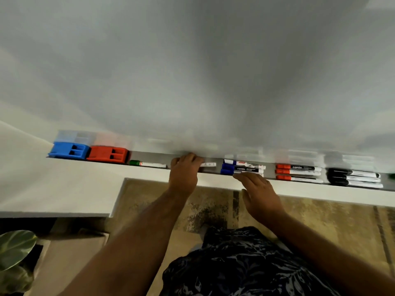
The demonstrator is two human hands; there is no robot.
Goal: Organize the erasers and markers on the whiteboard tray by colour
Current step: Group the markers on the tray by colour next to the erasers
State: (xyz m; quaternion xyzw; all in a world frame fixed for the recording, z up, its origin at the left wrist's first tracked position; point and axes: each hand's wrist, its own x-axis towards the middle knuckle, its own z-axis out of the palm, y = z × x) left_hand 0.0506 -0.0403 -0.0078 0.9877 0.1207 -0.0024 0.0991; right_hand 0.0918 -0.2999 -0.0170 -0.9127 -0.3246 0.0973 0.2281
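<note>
your right hand (259,194) lay flat and open, fingers spread, at the front edge of the grey metal whiteboard tray (154,155), fingertips just beside the three blue-capped markers (242,168). your left hand (184,173) had its grip curled around a white-barrelled marker (208,164) lying in the tray. along the tray sat a blue plastic eraser (69,150), a red plastic eraser (109,154), a green-capped marker (147,164), then three red-capped markers (298,172) and three black-capped markers (353,178).
</note>
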